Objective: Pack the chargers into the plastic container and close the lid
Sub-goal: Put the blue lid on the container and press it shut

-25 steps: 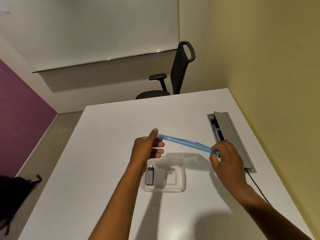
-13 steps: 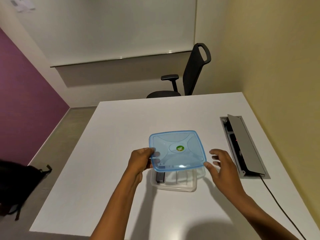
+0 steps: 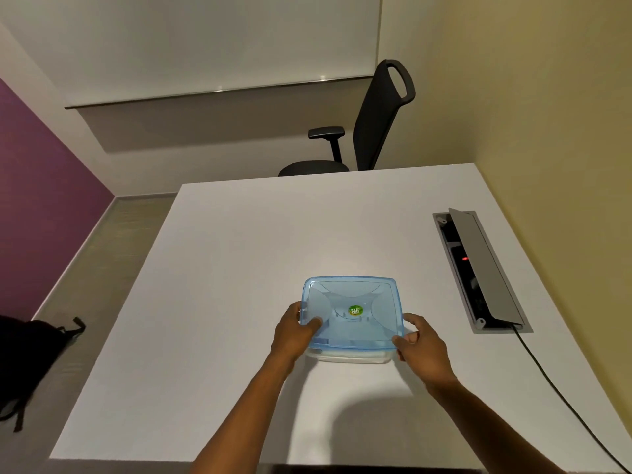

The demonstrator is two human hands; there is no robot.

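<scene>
White table (lidded container on it)

White table in small office.
Black chair at 12 o'clock; purple wall at 9; yellow wall at 3.

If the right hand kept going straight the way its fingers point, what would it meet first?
The right hand points left and slightly away, its fingertips already at the near right corner of the blue lid. It would meet that lid at once, with the clear container just beneath. Depth is unclear.
</scene>
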